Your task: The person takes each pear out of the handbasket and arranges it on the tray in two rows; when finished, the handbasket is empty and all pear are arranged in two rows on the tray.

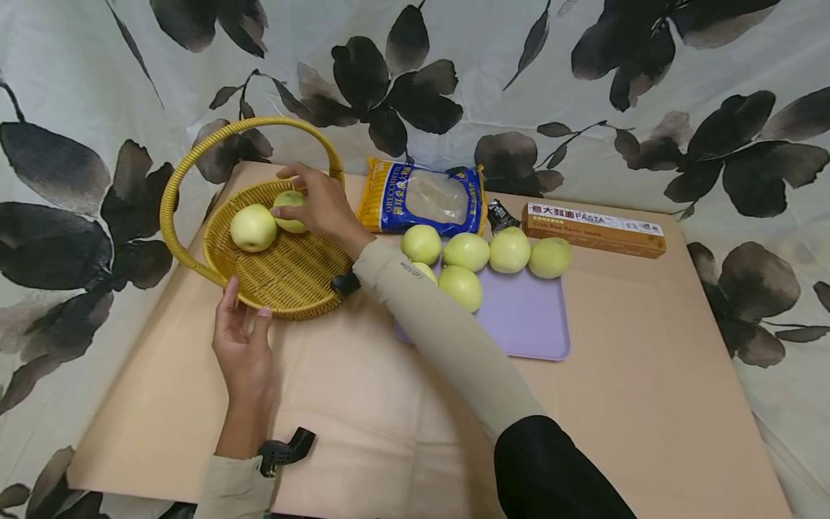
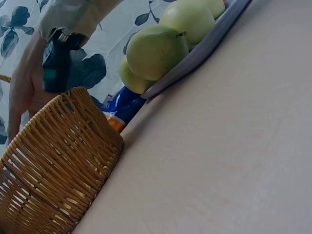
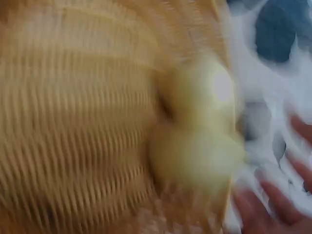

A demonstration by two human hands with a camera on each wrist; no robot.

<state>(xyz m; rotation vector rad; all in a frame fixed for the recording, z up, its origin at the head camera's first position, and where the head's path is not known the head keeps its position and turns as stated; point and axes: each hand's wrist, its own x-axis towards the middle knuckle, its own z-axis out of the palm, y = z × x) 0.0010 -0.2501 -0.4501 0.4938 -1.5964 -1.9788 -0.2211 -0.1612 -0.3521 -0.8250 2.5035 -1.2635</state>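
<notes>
A yellow wicker basket (image 1: 292,277) with a tall hoop handle stands at the left of the table. Inside, a green apple (image 1: 252,228) lies beside a second apple (image 1: 289,211) against the far wall. My right hand (image 1: 319,202) is over the basket's far rim, its thumb at the second apple. In the blurred right wrist view, spread fingers (image 3: 265,207) appear apart from both apples (image 3: 195,161). My left hand (image 1: 246,353) rests its fingertips against the basket's near-left outside, close to the handle's foot. The left wrist view shows the basket's woven wall (image 2: 63,161).
A lilac tray (image 1: 528,317) holds several green apples (image 1: 509,250), partly behind my right sleeve. Behind it lie a blue-and-yellow pasta bag (image 1: 424,196), a small black packet (image 1: 502,216) and a brown pasta box (image 1: 593,229). A floral cloth (image 1: 493,94) hangs at the back.
</notes>
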